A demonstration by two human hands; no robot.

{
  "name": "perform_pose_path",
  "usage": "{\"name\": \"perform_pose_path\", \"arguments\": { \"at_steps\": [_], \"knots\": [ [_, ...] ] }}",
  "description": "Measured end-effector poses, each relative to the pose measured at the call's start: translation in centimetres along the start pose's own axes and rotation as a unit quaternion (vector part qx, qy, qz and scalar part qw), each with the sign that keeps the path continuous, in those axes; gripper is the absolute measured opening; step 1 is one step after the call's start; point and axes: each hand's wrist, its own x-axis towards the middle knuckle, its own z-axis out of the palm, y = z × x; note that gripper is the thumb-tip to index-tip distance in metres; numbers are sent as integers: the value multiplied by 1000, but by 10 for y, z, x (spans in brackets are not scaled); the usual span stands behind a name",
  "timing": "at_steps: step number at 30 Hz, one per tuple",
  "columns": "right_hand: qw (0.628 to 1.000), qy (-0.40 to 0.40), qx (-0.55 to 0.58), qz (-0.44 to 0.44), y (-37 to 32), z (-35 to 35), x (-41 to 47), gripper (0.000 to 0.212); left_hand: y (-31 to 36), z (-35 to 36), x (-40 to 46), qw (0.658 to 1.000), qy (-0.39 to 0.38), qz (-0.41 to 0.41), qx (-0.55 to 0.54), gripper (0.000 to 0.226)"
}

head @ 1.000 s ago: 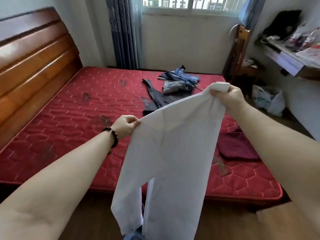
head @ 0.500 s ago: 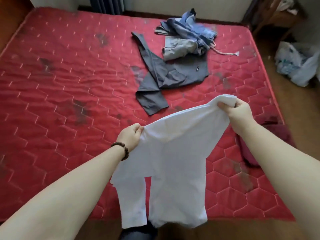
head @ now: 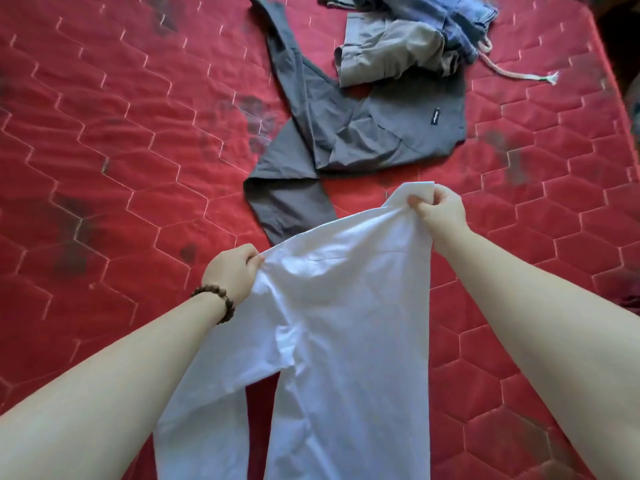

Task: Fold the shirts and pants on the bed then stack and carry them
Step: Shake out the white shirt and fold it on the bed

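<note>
Holding white pants (head: 339,323) by the waistband over the red bed (head: 104,168), my left hand (head: 230,271) pinches one corner at 9 o'clock, my right hand (head: 438,211) the other at 1 o'clock. Grey pants (head: 346,133) and a blue-grey heap (head: 415,39) lie unfolded at 12 o'clock. I judge the folding barely begun; stacking and carrying remain.

white pants (head: 346,323) lowered toward the mattress (head: 104,168), camera tilted down

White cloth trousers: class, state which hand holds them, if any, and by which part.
Both: the left hand and right hand each pinch a corner of the white cloth trousers' waistband.
</note>
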Motion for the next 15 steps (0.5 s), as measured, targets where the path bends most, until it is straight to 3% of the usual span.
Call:
{"name": "perform_pose_path", "arguments": {
  "at_steps": [4,7,10,15],
  "knots": [
    [994,-19,-97,55,62,30,38,23,-11,40,38,998,-31,-52,25,32],
    [992,20,-93,84,87,35,50,21,-6,57,56,999,18,-27,10,36],
    [992,-6,-107,65,88,33,58,20,13,65,66,999,32,-4,-14,44],
    [994,-14,-100,34,83,29,61,11,27,68,77,996,-71,15,-58,55]
  ]
}}
